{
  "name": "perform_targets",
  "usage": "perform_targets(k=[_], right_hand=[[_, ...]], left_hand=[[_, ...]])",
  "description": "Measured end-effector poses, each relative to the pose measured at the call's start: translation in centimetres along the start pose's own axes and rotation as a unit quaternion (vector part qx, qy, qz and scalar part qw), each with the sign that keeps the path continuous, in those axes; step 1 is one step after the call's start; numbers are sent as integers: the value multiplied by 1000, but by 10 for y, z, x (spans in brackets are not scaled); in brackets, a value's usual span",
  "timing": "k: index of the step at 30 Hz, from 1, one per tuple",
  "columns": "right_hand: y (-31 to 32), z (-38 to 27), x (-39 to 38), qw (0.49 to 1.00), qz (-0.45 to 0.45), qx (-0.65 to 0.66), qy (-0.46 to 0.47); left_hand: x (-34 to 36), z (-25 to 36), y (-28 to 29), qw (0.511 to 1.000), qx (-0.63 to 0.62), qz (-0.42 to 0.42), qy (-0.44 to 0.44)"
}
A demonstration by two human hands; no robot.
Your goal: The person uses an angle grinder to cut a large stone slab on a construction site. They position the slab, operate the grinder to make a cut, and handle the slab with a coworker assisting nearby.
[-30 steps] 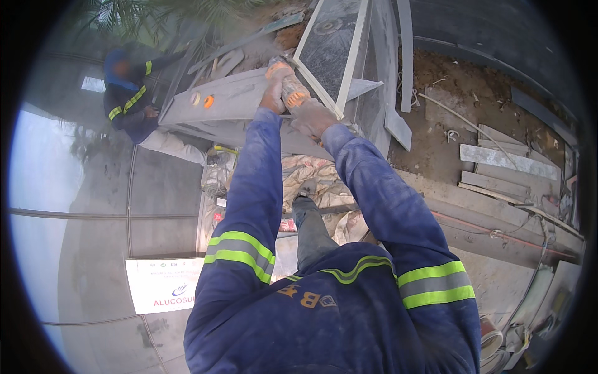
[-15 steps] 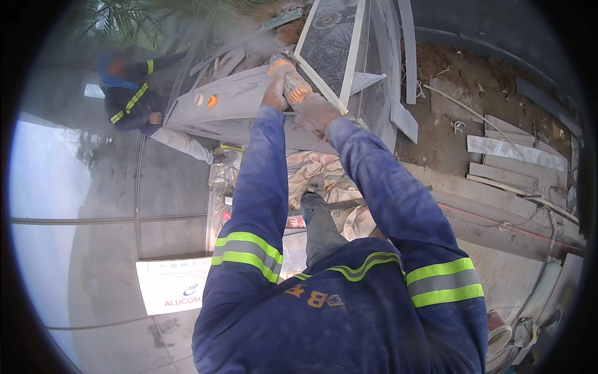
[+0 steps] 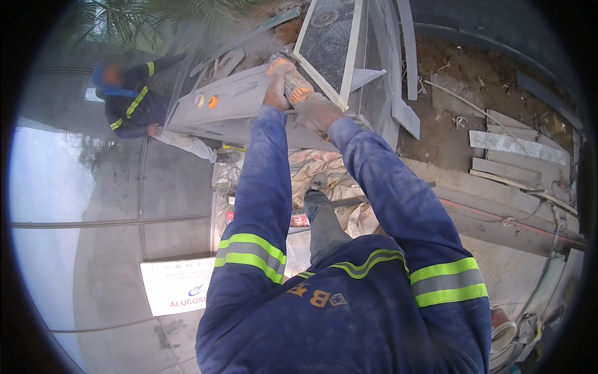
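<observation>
1. The left hand (image 3: 276,88) is closed around the far, orange-ended part of a dusty power tool (image 3: 299,91).
2. The right hand (image 3: 317,112) is wrapped round the nearer end of that tool, to the right of the left hand and a little closer to the body. Its fingers are partly hidden.
3. The tool thus lies slantwise between both hands. What its tip touches, beyond the left hand, is too hazy to tell.
4. Just beyond the right hand is a dark board (image 3: 327,53) with pale strips along its edges; the near strip runs down close beside the tool.
5. To the left of the left hand lies a broad grey panel (image 3: 240,93). On it sit an orange ring (image 3: 213,101) and a pale ring (image 3: 199,100), near each other.
6. Well to the left of the left hand, a co-worker (image 3: 140,103) in a dark jacket with yellow bands has one arm stretched outward.
7. To the right of the right hand is a grey offcut (image 3: 406,118); farther right, boards (image 3: 520,146) lie on brown dirt.
8. Below both hands, toward the body, crumpled sheeting (image 3: 321,165) spreads around a shoe (image 3: 316,181).
</observation>
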State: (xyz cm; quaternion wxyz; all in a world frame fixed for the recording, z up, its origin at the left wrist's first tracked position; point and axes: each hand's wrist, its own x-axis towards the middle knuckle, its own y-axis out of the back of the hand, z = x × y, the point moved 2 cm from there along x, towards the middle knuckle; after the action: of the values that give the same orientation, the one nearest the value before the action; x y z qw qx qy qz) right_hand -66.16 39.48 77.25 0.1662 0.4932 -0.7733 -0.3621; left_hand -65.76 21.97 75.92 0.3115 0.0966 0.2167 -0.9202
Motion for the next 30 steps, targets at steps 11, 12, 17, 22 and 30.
perform_targets(k=[11,12,17,22,30], right_hand=[[16,-14,-31,997,11,62,-49],[12,-14,-25,998,27,56,-31],[21,-8,-13,994,4,106,-42],[16,-17,3,985,-71,140,-71],[-7,3,-5,999,1,37,-37]], left_hand=[[-2,-3,7,1000,14,13,22],[1,-2,12,999,10,18,31],[16,-3,11,1000,-3,-12,20],[33,3,43,1000,13,-10,-14],[-16,1,-14,1000,25,-2,2]])
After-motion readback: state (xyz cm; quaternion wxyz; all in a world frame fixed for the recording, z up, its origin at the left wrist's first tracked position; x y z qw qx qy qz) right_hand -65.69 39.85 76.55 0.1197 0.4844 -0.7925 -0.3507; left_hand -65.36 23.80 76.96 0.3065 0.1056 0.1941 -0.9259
